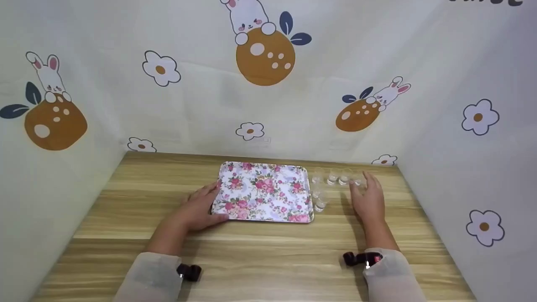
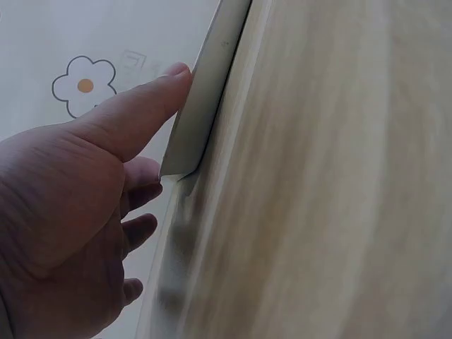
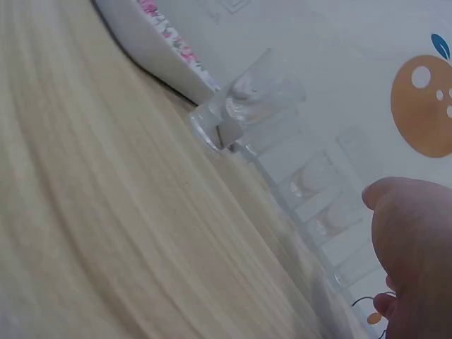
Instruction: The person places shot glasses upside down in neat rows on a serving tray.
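A floral tray [image 1: 264, 193] lies on the wooden table, its surface bare. My left hand [image 1: 201, 209] rests at its near-left corner, the thumb straight along the rim and the fingers beside the left edge. In the left wrist view the thumb [image 2: 152, 106] touches the tray's pale outer side [image 2: 205, 99]. Several small clear glasses stand right of the tray, among them a near glass [image 1: 320, 205] and a back glass [image 1: 344, 179]. My right hand [image 1: 369, 199] is beside the back row, thumb and fingers apart, close to the rightmost glass [image 1: 357, 182].
Printed fabric walls surround the table [image 1: 268, 260] at the back and both sides. In the right wrist view the near glass [image 3: 247, 106] stands close to the tray's corner [image 3: 201, 88], with other glasses in a line behind it.
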Action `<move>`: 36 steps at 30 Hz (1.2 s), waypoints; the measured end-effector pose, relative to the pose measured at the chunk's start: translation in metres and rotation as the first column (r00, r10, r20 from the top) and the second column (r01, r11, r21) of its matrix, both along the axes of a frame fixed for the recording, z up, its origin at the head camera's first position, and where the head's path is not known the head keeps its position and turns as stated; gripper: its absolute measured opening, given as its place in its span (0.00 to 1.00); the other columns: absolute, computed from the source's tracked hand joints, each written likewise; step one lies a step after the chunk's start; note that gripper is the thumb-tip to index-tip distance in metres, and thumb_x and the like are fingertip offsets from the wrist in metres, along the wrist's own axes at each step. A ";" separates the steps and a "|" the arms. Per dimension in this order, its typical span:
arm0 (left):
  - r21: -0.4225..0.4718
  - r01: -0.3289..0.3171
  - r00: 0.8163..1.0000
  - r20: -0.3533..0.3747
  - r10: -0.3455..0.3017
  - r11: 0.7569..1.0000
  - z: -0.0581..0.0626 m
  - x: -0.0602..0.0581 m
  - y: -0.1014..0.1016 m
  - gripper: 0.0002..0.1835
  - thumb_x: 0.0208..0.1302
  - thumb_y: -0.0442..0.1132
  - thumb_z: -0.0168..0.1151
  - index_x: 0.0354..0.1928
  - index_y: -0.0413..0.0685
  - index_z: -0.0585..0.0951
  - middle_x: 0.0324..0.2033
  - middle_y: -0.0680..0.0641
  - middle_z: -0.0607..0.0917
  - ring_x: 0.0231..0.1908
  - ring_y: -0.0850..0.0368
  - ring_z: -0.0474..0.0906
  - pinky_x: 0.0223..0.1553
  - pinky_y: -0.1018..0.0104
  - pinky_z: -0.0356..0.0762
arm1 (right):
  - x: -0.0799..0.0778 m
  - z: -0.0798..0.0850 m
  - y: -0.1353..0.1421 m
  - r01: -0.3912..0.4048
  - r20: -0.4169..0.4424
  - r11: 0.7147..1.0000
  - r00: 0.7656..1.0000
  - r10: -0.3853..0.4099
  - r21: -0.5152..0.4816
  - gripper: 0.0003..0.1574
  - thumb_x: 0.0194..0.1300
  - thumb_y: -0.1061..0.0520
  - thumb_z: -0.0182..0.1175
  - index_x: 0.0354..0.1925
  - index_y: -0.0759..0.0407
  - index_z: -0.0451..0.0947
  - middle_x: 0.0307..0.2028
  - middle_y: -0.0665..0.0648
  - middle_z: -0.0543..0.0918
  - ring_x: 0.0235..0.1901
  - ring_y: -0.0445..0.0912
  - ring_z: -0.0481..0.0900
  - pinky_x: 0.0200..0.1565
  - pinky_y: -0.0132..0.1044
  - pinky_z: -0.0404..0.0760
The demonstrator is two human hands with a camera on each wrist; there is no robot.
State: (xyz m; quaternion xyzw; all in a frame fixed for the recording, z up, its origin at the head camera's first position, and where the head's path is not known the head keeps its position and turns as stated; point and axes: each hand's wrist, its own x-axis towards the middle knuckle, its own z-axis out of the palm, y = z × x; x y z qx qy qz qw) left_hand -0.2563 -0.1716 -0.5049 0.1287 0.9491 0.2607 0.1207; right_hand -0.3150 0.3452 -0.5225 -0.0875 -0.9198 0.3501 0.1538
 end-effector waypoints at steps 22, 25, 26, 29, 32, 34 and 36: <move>0.005 0.000 1.000 0.009 0.000 1.000 -0.004 0.000 0.000 0.58 0.69 0.66 0.68 0.87 0.48 0.48 0.88 0.46 0.45 0.85 0.30 0.45 0.83 0.27 0.44 | -0.032 -0.015 0.019 0.140 0.107 0.977 0.987 -0.124 -0.160 0.42 0.76 0.45 0.63 0.77 0.66 0.68 0.68 0.69 0.82 0.68 0.62 0.80 0.73 0.55 0.77; 0.008 0.001 1.000 0.009 -0.001 1.000 -0.003 0.000 0.000 0.58 0.69 0.66 0.68 0.87 0.49 0.48 0.88 0.46 0.45 0.85 0.31 0.45 0.83 0.27 0.44 | -0.035 -0.014 0.019 0.148 0.095 0.978 0.986 -0.135 -0.150 0.39 0.75 0.45 0.64 0.74 0.65 0.73 0.65 0.69 0.84 0.67 0.63 0.80 0.73 0.55 0.76; 0.009 0.001 1.000 0.010 -0.001 1.000 -0.003 0.000 0.000 0.58 0.68 0.66 0.68 0.87 0.49 0.48 0.88 0.46 0.45 0.85 0.31 0.45 0.83 0.27 0.45 | -0.036 -0.014 0.019 0.150 0.093 0.978 0.986 -0.138 -0.147 0.38 0.75 0.45 0.64 0.73 0.64 0.74 0.65 0.69 0.84 0.67 0.63 0.80 0.73 0.56 0.75; 0.016 -0.002 1.000 0.011 0.001 1.000 -0.004 -0.001 -0.001 0.59 0.68 0.66 0.68 0.87 0.49 0.49 0.88 0.47 0.45 0.85 0.31 0.45 0.83 0.27 0.45 | -0.037 -0.015 0.018 0.155 0.085 0.978 0.986 -0.143 -0.142 0.34 0.76 0.46 0.63 0.70 0.63 0.77 0.63 0.69 0.85 0.65 0.62 0.81 0.72 0.56 0.76; 0.015 -0.001 1.000 0.011 0.001 1.000 -0.004 -0.001 -0.001 0.58 0.68 0.66 0.68 0.87 0.48 0.49 0.88 0.46 0.45 0.85 0.31 0.45 0.83 0.27 0.45 | -0.037 -0.017 0.018 0.156 0.076 0.977 0.986 -0.146 -0.144 0.31 0.76 0.48 0.62 0.70 0.63 0.78 0.62 0.69 0.86 0.64 0.62 0.81 0.71 0.56 0.77; 0.011 0.000 1.000 0.012 0.000 1.000 -0.005 -0.001 -0.001 0.58 0.69 0.66 0.68 0.87 0.48 0.49 0.88 0.47 0.45 0.85 0.31 0.45 0.83 0.28 0.45 | -0.036 -0.017 0.017 0.157 0.075 0.975 0.986 -0.147 -0.156 0.32 0.77 0.49 0.62 0.70 0.63 0.77 0.62 0.69 0.85 0.64 0.62 0.82 0.70 0.56 0.78; 0.008 0.001 1.000 0.015 -0.001 1.000 -0.005 -0.001 -0.001 0.58 0.69 0.66 0.68 0.87 0.48 0.49 0.88 0.47 0.45 0.85 0.31 0.45 0.83 0.28 0.45 | -0.034 -0.015 0.017 0.163 0.073 0.971 0.986 -0.152 -0.173 0.32 0.77 0.49 0.62 0.71 0.63 0.76 0.62 0.69 0.85 0.64 0.62 0.82 0.70 0.55 0.78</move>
